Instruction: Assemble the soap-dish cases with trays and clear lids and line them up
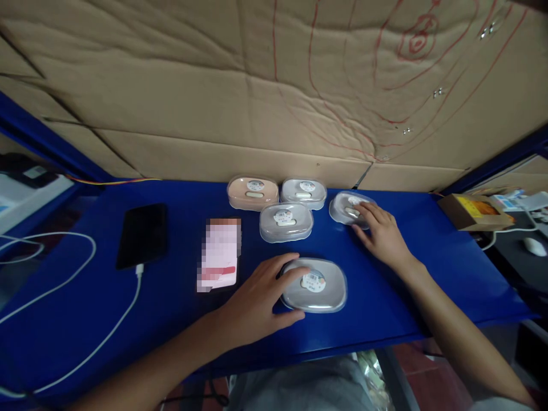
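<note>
On the blue tabletop [377, 302], the left hand [263, 294] straddles the left end of the nearest oval container [331, 294] and the right hand [383, 234] covers part of the rear-right container [340, 208], whether clamped I cannot tell.

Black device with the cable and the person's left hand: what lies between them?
The head view shows a lit phone between the black device and left hand.

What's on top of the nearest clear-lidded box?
A white printed label on its clear lid. The left hand covers part of its left end; anything there is hidden.
</note>
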{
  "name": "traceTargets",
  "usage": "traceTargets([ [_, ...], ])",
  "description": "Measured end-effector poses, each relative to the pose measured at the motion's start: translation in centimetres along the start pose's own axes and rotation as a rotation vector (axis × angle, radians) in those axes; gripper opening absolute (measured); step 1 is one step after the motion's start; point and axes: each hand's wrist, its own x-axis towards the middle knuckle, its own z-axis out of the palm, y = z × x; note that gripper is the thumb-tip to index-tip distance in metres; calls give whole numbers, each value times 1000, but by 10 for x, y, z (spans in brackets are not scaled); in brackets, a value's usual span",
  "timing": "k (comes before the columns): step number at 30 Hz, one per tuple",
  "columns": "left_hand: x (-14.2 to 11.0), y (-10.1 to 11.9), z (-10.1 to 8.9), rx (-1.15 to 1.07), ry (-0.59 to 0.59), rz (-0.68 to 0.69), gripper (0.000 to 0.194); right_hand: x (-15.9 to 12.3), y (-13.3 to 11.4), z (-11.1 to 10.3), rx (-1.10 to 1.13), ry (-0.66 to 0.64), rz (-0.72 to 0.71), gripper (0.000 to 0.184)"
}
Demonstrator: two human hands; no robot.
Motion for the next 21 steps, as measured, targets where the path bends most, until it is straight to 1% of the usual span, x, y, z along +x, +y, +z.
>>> traceTargets([
  [3, 2, -1, 0, 7, -15, -21, 79, 11, 0, 6, 32, -27, 0, 63],
  [5, 3, -2, -2, 5, -28, -34, 80, 12, -10, 5, 81, -4, -21, 63],
  [7, 5, -3, -3, -1, -36, -28, 79, 8, -26, 2, 169, 8, -91, 61],
  [10, 5, -6, -4, -7, -54, -7, 81, 3, -49, 1, 305, -70, -251, 58],
  [12, 4, -6, -4, -10, -71, -4, 82, 2, -59, 3, 372, -136, -315, 58],
  [15, 3, -6, -4, -32, -80, -21, 81, 1, -64, 2, 491, -191, -317, 56],
  [17, 4, -5, -5, -76, -54, -46, 78, -1, -64, -4, 606, -218, -318, 57],
  [19, 5, -5, -6, -146, -7, -58, 74, -7, -67, -12, 719, -252, -350, 65],
  [21, 7, -5, -8, -215, 60, -48, 72, -13, -71, -17, 756, -293, -398, 82],
])
